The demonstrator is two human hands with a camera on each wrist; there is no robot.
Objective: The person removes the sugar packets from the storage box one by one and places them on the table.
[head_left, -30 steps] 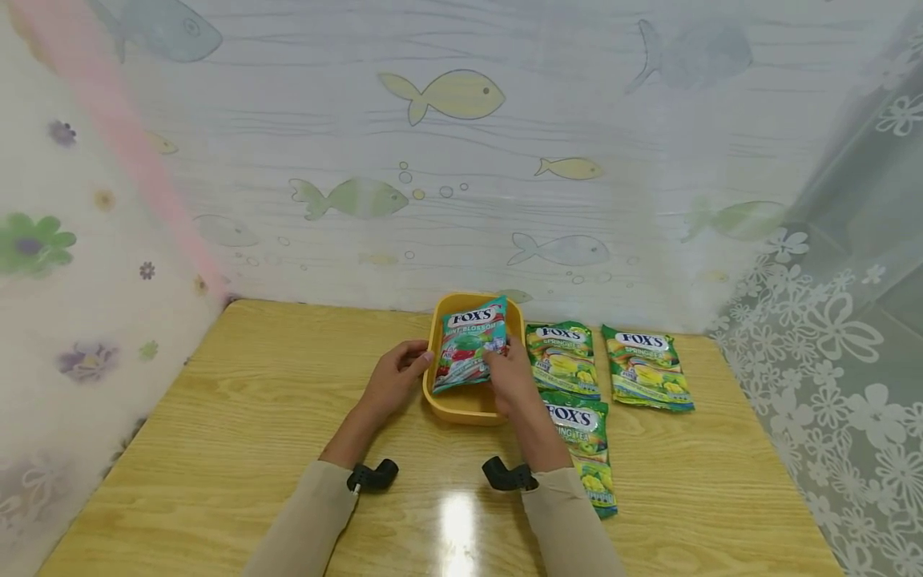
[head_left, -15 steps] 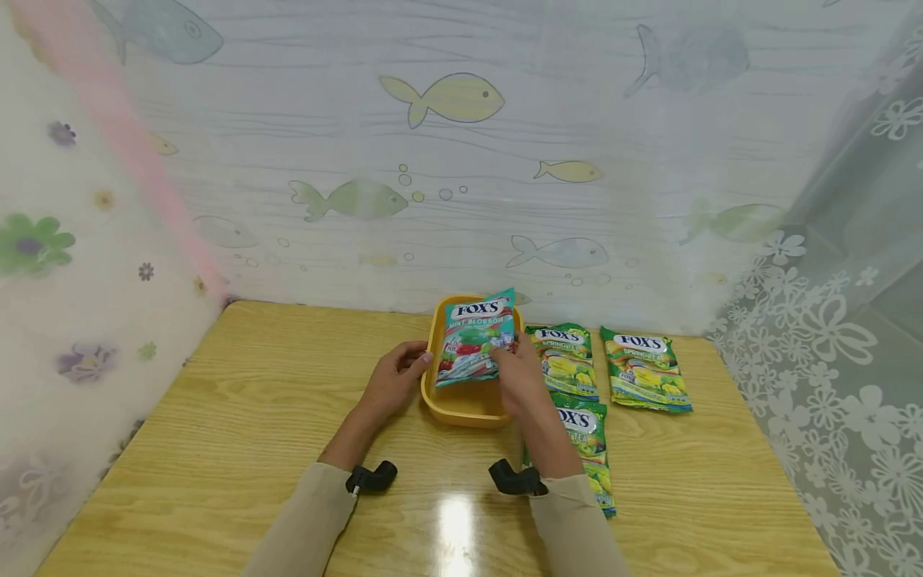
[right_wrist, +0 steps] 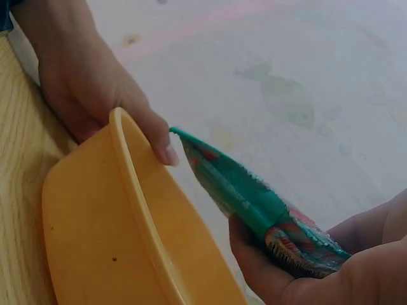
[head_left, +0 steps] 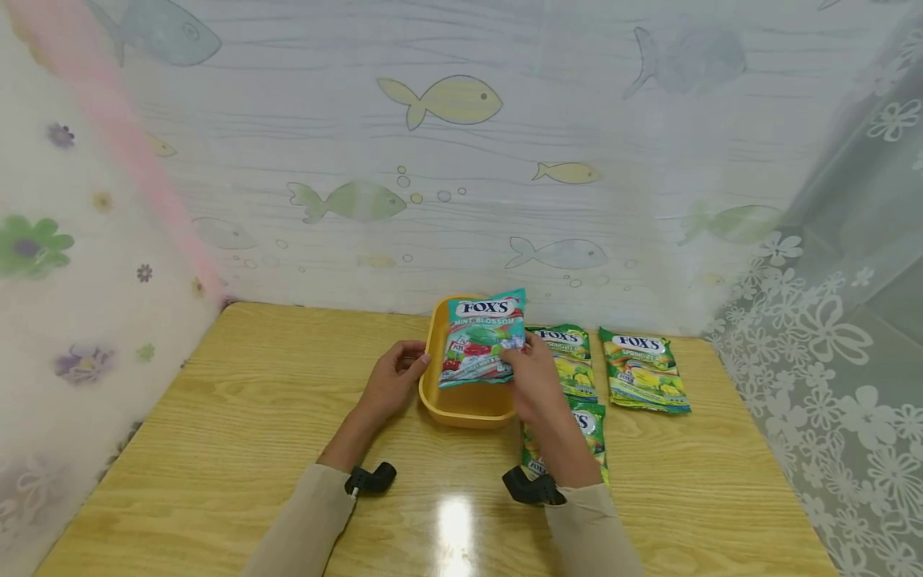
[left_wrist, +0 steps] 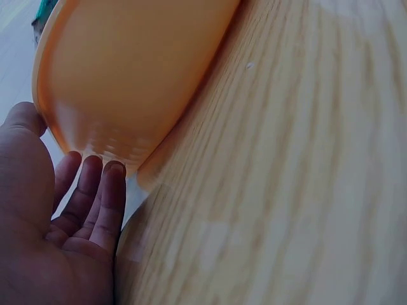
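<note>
A teal bag of Fox's Mint Blossom candy (head_left: pixel 485 340) is gripped at its right edge by my right hand (head_left: pixel 537 377). It is held tilted over a yellow-orange plastic tub (head_left: pixel 469 418); in the right wrist view the candy bag (right_wrist: pixel 254 200) is seen edge-on, raised above the rim. My left hand (head_left: pixel 392 381) grips the tub's left side. In the left wrist view, its fingertips (left_wrist: pixel 113 181) lie against the tub's outer wall (left_wrist: pixel 133 82). The thumb hooks over the rim, as the right wrist view shows. The inside of the tub is partly hidden behind the bag.
Green bags of Fox's Spring Tea candy lie right of the tub: one at the far right (head_left: pixel 645 373), one close beside it (head_left: pixel 573 373) and one nearer (head_left: pixel 591 437), partly behind my right forearm. A fish-print curtain (head_left: pixel 447 160) hangs along the wooden table's (head_left: pixel 274 417) back edge.
My right hand has lifted the Mint Blossom bag up out of the tub and shifted it rightward. My left hand has stayed on the tub's left side.
</note>
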